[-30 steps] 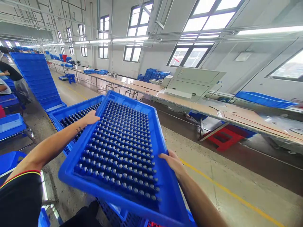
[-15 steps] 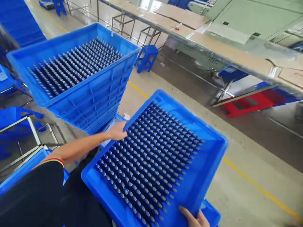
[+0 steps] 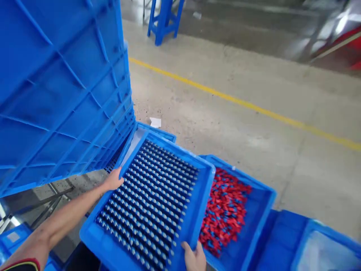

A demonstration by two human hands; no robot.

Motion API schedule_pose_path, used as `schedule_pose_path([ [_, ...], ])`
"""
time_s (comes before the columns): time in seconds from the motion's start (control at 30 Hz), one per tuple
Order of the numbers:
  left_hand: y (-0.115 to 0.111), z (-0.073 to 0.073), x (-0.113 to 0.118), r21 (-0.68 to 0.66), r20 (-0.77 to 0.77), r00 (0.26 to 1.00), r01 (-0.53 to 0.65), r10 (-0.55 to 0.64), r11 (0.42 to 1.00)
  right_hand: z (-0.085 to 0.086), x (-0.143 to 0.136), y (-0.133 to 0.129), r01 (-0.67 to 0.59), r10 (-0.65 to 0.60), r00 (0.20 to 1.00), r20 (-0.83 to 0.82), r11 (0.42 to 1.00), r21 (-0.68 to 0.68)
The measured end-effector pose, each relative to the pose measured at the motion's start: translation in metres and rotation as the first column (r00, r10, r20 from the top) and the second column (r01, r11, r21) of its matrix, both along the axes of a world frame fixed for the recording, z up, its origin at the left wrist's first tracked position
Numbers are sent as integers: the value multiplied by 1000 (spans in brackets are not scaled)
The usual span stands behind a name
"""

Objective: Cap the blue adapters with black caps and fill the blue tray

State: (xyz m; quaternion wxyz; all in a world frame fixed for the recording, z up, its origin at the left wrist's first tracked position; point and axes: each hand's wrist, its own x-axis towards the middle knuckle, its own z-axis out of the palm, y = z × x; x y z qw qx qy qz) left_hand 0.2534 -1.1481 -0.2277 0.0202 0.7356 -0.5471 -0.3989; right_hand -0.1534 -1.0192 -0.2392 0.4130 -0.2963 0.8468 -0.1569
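Note:
A blue plastic tray (image 3: 184,148) slants across the lower middle of the view. Inside it stand rows of small dark parts with pale, metallic-looking tips (image 3: 149,195); their exact kind is unclear. My left hand (image 3: 113,179) grips the tray's left rim, fingers wrapped over the edge. At the lower right, my right hand (image 3: 194,258) holds the opposite rim, thumb on the inner side. The tray is held low, partly over other bins. Its near edge runs out of the frame.
A tall stack of blue crates (image 3: 67,90) rises close on the left. Right of the tray is a blue bin (image 3: 261,226) of small red and blue pieces (image 3: 225,210). Another blue bin (image 3: 310,229) sits farther right. A blue stool (image 3: 163,22) stands beyond the yellow floor line (image 3: 214,91).
Both hands have lowered the tray, and it now appears further left and lower. The view has tilted down, bringing the red pieces' bin into sight and making the crate stack loom larger.

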Motion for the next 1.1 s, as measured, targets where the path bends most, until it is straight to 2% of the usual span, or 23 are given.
schedule_pose_path([
  [0.1,-31,-61,33,61,91,996,-5,-1,998,-80,40,-25,-13,13,1000,18,1000,-9],
  [0.23,-80,-131,63,79,154,988,-19,6,997,-178,65,-58,-14,13,1000,19,1000,25],
  [0.33,-111,-176,73,74,172,984,-51,37,996,-232,74,-92,-17,17,1000,4,1000,11],
  [0.47,-136,-226,71,81,156,982,-120,107,989,-280,78,-143,-23,22,999,-38,999,-26],
  [0.57,-139,-252,69,76,130,975,-189,178,979,-300,76,-164,-23,22,999,-36,999,-31],
  [0.63,-135,-259,70,64,108,970,-228,220,972,-305,74,-168,-29,30,999,20,999,-28],
  [0.77,-112,-251,77,72,62,963,-267,263,961,-300,74,-170,-22,27,987,156,999,-33],
  [0.9,-95,-244,81,110,76,959,-282,274,953,-297,80,-183,37,-28,982,186,998,-44],
  [1.1,-112,-260,85,128,181,939,-318,293,939,-310,85,-203,66,-53,975,218,997,-50],
])
